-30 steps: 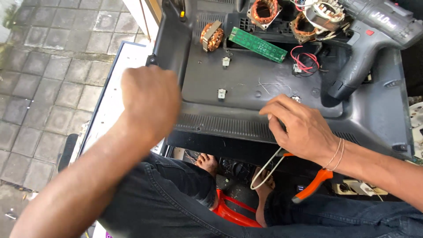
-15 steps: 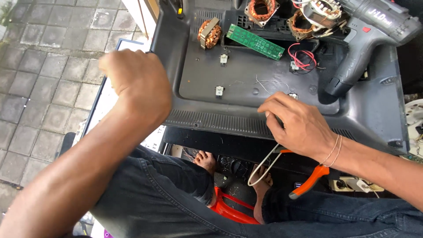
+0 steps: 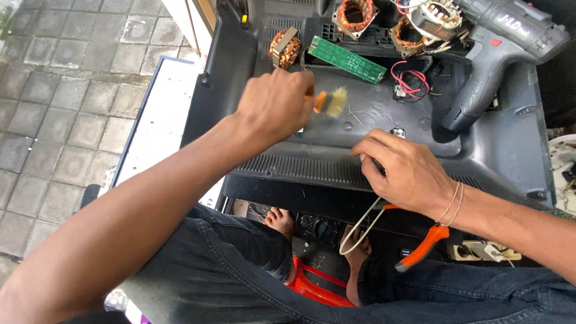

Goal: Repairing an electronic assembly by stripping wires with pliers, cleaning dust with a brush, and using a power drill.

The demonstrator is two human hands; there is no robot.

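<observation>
- Our left hand (image 3: 273, 108) is closed around a small brush (image 3: 329, 102) with an orange handle and pale bristles; the fingers are clamped on the handle, and the bristles stick out to the right of the fist.
- The brush sits over the upper middle of the dark plastic panel (image 3: 336, 150) lying across our lap; it is blurred, so we cannot tell whether the bristles touch the surface.
- Our right hand (image 3: 405, 174) rests on the panel near its ribbed lower edge, fingers curled together and pressed down on something small and dark that we cannot make out.
- A pale looped cable (image 3: 360, 231) hangs from under the right hand, down past the panel's edge.
- Pliers (image 3: 420, 249) with orange grips lie just below the right wrist, on our thigh.
- On the far part of the panel we see a green circuit board (image 3: 347, 59), just beyond the brush.
- Copper-wound coils (image 3: 285, 48) sit to the left of the board and further ones behind it.
- Red and black wires (image 3: 410, 84) lie to the right of the board.
- A grey drill (image 3: 492, 54) lies at the upper right, its handle pointing down onto the panel.
- A red stool (image 3: 315, 288) and bare feet show below, between our knees.
</observation>
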